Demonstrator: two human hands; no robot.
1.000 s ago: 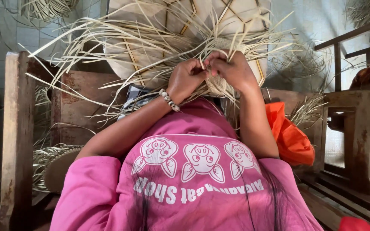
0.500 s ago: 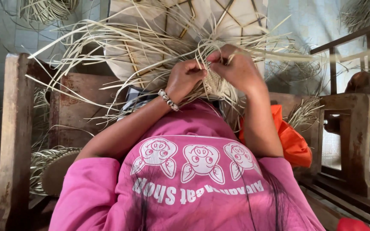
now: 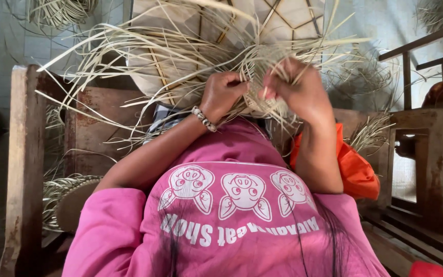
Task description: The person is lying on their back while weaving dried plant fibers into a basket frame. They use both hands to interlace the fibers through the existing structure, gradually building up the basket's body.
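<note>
Wearer: a person in a pink printed shirt fills the near part of the view, both forearms reaching away from the body toward the work.

Left wrist: a beaded bracelet sits just below the hand.

Left hand: fingers curled together and pinched on pale straw strands at the near edge of the woven piece; knuckles face the camera, so the fingertips themselves are hidden.

Right hand: fingers bent and closed on a bunch of the same strands, one fingertip showing pale at the gap between the hands.

Gap between hands: narrow; the two hands sit side by side, nearly touching, at about the same reach (neither is clearly the nearer).

Woven straw piece: it lies directly beyond the fingers and partly under them, a tight plaited patch held up in front of the chest.

Loose straw strands: they fan out from that patch, mostly to the left and away from the body, their long axes running roughly crosswise to the forearms.

Orange cloth: beside the right forearm, resting on the seat.

Wooden chair frame: uprights on both sides of the person, well apart from the hands.

Finished coil of straw work: low at the left, near the chair upright.

Pale round tabletop: farthest, behind the strands.
</note>
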